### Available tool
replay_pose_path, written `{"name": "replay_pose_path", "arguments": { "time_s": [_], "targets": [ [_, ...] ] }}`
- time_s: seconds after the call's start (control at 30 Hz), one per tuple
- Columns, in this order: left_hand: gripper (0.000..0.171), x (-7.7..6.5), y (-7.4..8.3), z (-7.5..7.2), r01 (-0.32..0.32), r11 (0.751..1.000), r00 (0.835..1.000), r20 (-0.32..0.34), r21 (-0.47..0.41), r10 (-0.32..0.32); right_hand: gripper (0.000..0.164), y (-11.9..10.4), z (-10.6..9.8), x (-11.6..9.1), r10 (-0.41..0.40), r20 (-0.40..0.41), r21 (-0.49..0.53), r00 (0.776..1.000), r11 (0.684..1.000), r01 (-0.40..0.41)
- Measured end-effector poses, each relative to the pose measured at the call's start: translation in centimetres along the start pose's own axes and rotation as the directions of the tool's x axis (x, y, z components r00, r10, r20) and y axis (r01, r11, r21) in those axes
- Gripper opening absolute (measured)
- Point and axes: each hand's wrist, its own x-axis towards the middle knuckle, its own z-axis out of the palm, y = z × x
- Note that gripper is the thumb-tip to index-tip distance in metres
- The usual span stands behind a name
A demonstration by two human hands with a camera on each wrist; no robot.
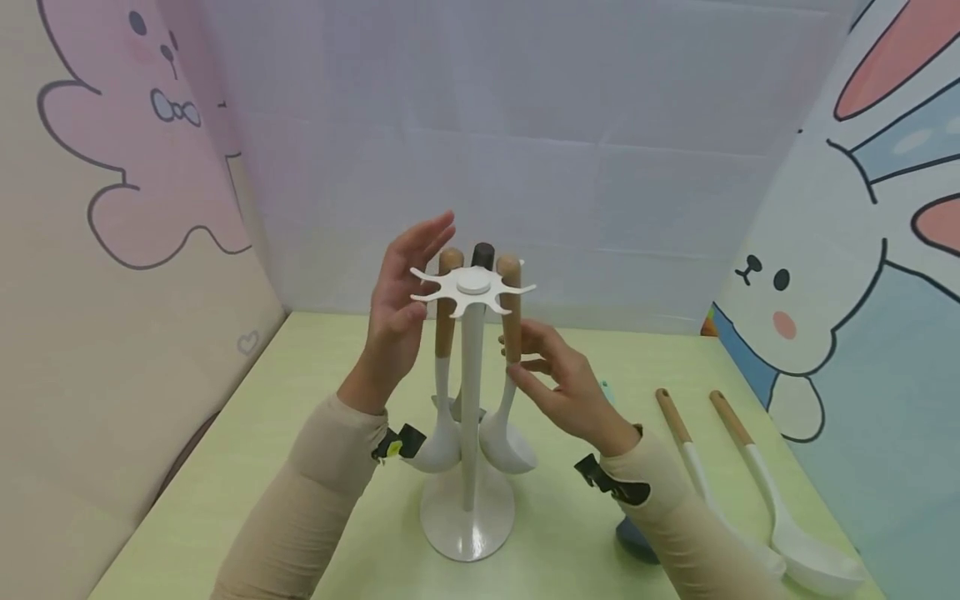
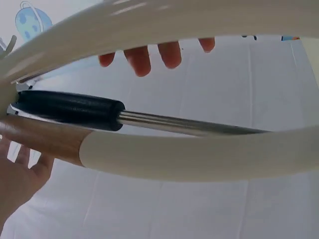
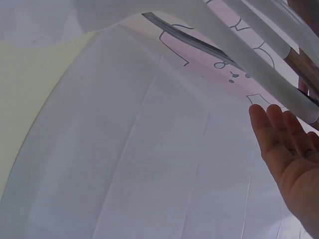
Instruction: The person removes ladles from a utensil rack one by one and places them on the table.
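Note:
A white utensil stand (image 1: 468, 375) with a hooked top rises from a round base in the head view. Two white ladles with wooden handles hang on it, a left ladle (image 1: 444, 333) and a right ladle (image 1: 510, 442). Behind them is a black-handled utensil (image 2: 72, 110) with a metal shaft. My left hand (image 1: 397, 300) is up beside the left ladle's handle, fingers extended. My right hand (image 1: 558, 379) is at the right ladle, thumb tip at the lower end of its wooden handle. In the right wrist view its fingers (image 3: 276, 142) are nearly straight beside the shaft.
Two white utensils with wooden handles, one nearer (image 1: 697, 475) and one farther right (image 1: 757, 471), lie on the pale green table (image 1: 337, 517). A dark blue piece (image 1: 636, 542) shows partly under my right forearm. Cartoon-printed cloths stand along the back and sides.

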Motion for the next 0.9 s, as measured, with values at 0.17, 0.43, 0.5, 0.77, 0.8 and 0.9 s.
{"name": "replay_pose_path", "arguments": {
  "time_s": [0.17,0.43,0.5,0.77,0.8,0.9],
  "targets": [
    [0.104,-1.0,0.7,1.3,-0.08,0.969,0.994,-0.053,0.235,0.095,0.057,-0.2,0.7,0.0,0.006,0.01,-0.015,1.0,1.0,-0.006],
    [0.079,-1.3,1.1,2.9,-0.262,0.817,0.927,-0.102,0.514,0.361,0.047,-0.5,1.3,-0.1,0.044,0.018,0.018,0.999,0.999,-0.045],
    [0.066,-1.1,1.0,3.0,-0.308,0.792,0.905,-0.095,0.527,0.415,0.046,-0.4,1.4,-0.1,0.053,0.021,0.041,0.998,0.998,-0.054],
    [0.042,-1.0,0.8,3.2,-0.356,0.771,0.872,-0.11,0.528,0.478,0.036,0.0,1.5,-0.5,0.043,0.04,0.075,0.998,0.996,-0.046],
    [0.039,-1.0,0.7,3.3,-0.351,0.775,0.873,-0.115,0.525,0.474,0.035,0.0,1.5,-0.5,0.042,0.043,0.076,0.998,0.996,-0.045],
    [0.031,-1.2,0.7,3.5,-0.336,0.779,0.877,-0.125,0.529,0.464,0.035,0.1,1.5,-0.5,0.042,0.043,0.066,0.998,0.997,-0.045]
  ]
}}
